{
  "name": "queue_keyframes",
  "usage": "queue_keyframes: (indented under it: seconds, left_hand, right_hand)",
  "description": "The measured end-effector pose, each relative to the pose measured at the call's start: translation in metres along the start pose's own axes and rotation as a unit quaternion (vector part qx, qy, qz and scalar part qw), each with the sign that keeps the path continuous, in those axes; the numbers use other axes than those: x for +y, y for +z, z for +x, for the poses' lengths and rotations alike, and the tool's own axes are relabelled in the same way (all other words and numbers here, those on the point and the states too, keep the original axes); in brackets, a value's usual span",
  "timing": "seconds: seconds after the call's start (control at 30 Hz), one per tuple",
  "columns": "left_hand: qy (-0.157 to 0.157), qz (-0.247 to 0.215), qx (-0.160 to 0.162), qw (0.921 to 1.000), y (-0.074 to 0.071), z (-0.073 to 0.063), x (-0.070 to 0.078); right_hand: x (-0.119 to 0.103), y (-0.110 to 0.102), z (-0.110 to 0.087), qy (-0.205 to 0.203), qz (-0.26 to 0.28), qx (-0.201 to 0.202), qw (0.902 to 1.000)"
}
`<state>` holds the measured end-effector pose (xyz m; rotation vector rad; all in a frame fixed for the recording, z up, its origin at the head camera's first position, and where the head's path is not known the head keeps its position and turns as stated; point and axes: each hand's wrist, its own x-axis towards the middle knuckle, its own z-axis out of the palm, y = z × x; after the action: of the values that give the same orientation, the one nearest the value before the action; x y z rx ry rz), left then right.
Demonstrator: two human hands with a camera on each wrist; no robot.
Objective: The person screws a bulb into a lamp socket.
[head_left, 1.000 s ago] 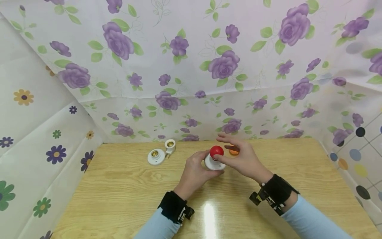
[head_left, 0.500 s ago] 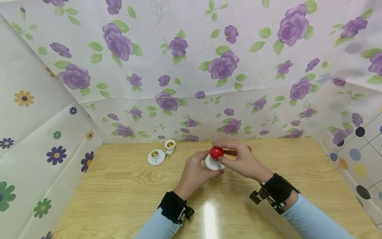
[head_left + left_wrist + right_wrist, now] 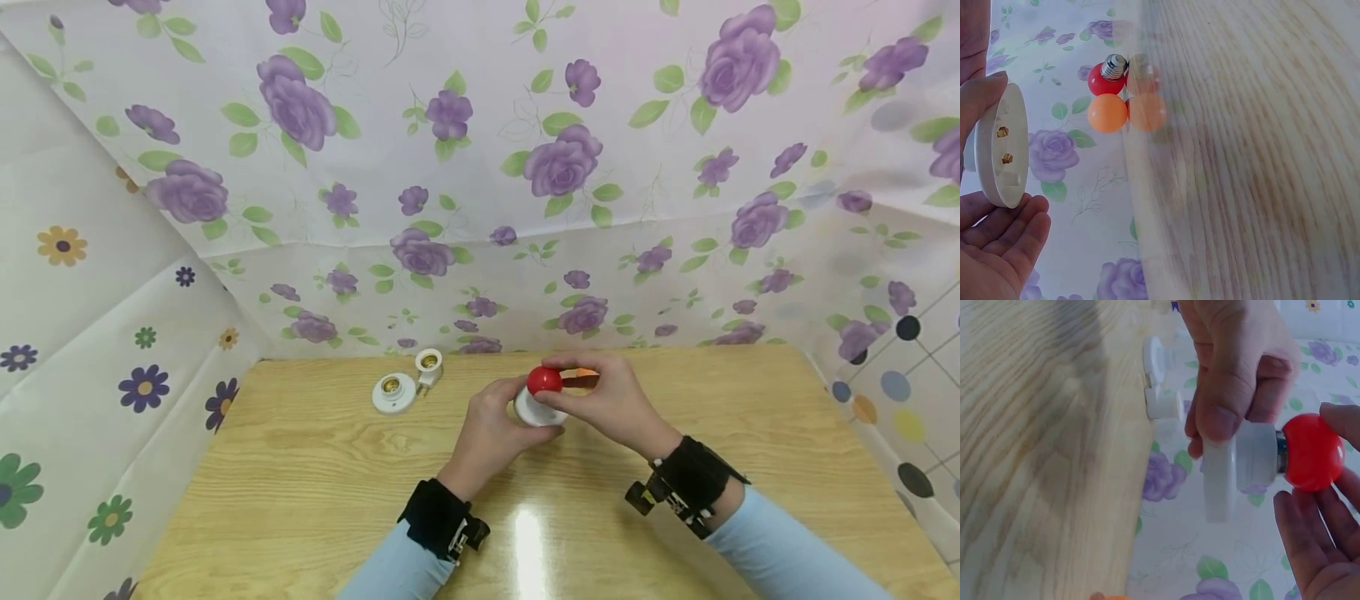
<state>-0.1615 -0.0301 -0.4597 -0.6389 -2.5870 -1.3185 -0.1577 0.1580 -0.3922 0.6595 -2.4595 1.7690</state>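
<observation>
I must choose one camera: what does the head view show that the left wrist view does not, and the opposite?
Only head: the red bulb above the held white holder; another round holder and a plug holder, both farther left.

Only left wrist: the white holder's underside with two brass pieces; a loose red bulb, its metal thread showing.

Both: left hand, white holder, orange ball, table, flowered backdrop.

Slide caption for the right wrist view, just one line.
The left hand grips a white lamp socket while the right hand holds a red bulb, metal base partly showing.
</observation>
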Motion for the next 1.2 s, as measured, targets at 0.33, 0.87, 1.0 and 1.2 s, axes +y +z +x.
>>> queue_keyframes:
  seconds: [0.33,0.87,1.0,1.2]
  left_hand:
    - [0.009,0.005,0.007,0.9999,0.001,0.001,-0.002]
    - [0.006,0.012,0.009,0.9999,0.0,0.002,-0.001]
    - [0.006,0.014,0.01,0.9998,0.0,0.0,-0.001]
    - [0.002,0.009,0.004,0.9999,0.0,0.001,-0.001]
  right_hand:
    - [-0.011,-0.003,-0.003,0.004,-0.039,0.022,0.999]
    - [0.02,-0.004,0.002,-0.012,-0.024,-0.06,0.9979]
    - [0.022,-0.003,0.002,-0.004,-0.02,-0.045,0.9988]
    - [0.024,-0.001,0.003,0.001,-0.007,-0.025,0.9997]
